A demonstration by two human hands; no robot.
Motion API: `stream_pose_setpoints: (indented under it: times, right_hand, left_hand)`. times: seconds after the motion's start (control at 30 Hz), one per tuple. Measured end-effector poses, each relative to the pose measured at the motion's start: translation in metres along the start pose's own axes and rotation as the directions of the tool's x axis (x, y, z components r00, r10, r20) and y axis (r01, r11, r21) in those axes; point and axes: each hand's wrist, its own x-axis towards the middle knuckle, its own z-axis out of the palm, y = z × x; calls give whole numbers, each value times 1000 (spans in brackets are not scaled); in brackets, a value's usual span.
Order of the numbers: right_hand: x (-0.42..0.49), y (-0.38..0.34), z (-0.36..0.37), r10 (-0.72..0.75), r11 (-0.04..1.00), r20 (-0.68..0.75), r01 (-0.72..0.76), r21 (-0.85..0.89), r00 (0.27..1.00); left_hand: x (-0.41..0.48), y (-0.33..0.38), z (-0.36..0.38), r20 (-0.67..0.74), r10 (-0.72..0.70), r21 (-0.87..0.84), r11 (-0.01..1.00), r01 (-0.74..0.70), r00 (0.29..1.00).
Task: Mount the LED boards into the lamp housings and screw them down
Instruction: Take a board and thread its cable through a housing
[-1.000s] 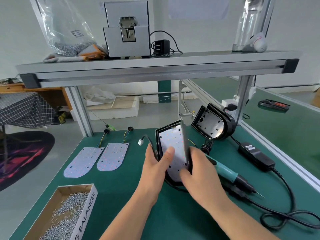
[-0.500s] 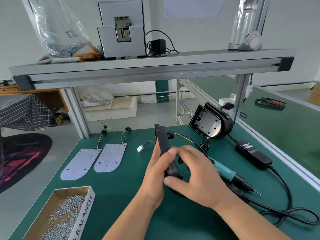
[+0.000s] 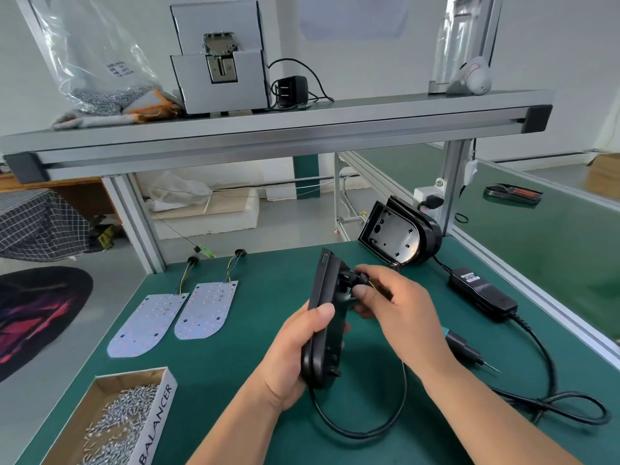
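Over a green bench (image 3: 235, 380), the left hand (image 3: 295, 357) clasps a black housing (image 3: 323, 317) edge-on, while the right hand (image 3: 399, 310) pinches its cable gland (image 3: 352, 280); two LED boards (image 3: 177, 317) lie nearby.

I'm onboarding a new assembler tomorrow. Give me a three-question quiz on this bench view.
1. True or false: the left hand grips the black lamp housing edge-on.
2. How many loose LED boards lie flat on the green mat?
3. The right hand pinches: A) the wire fitting at the housing's back, B) the screwdriver, C) a screw from the box.

Key: 1 true; 2 two; 3 A.
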Motion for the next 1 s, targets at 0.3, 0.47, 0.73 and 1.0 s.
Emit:
stream_pose_setpoints:
  times: [0.3,0.47,0.73,1.0]
  right_hand:
    - [3,2,1,76,996,21,-75,-53,997]
    - [6,5,-1,164,976,19,-165,142,986]
    - [8,12,-1,145,972,55,-153,177,988]
    - [9,16,-2,153,981,1,-152,120,988]
  left_hand:
    - [2,-5,-2,-26,-34,-115,993,31,999]
    - [4,-9,-3,-44,-37,-157,987,30,998]
    - [5,-6,-5,-8,-24,-205,979,22,1000]
    - [4,-8,-2,-39,-52,-163,986,45,998]
